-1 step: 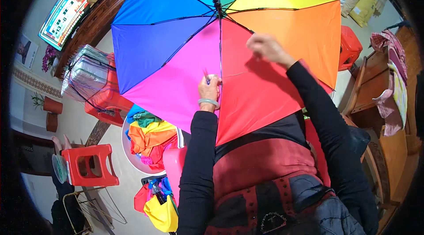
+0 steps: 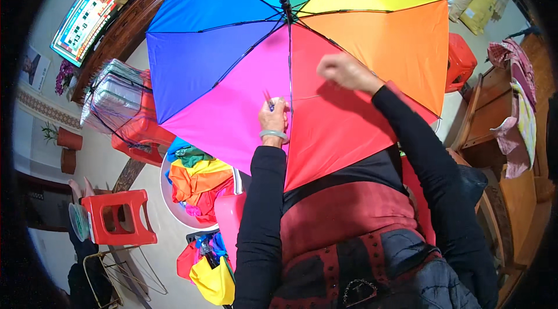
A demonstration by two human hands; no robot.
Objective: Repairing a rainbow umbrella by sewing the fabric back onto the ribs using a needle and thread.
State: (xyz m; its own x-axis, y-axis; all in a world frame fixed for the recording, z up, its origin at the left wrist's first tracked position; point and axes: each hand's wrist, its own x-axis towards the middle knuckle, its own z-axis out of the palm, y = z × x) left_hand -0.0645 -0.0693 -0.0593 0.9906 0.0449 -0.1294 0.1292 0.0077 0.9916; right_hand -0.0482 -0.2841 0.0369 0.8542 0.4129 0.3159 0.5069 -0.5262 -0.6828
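Note:
An opened umbrella (image 2: 401,47) with rainbow-coloured panels spreads before me, its inside, black shaft and ribs facing me. My left hand (image 2: 274,116), with a pale bangle at the wrist, is closed at the rib between the pink and red panels, pinching there. From the same hand sticks a small thin tool (image 2: 269,100) with a purple part, its kind unclear. Over the red panel, my right hand (image 2: 349,72) is raised with curled fingers, blurred by motion. Whatever it may hold is too small to make out. A faint thin line crosses the red panel beside my left hand.
A white basin (image 2: 169,204) of folded colourful fabric stands left of my lap, with more umbrella fabric (image 2: 212,280) below it. Red stools (image 2: 119,216) and a wrapped bundle (image 2: 113,97) are at left. Wooden furniture (image 2: 491,106) draped with cloths is at right.
My right hand has shifted slightly left and down over the red panel, its fingers more curled. My left hand stays at the rib, nearly still.

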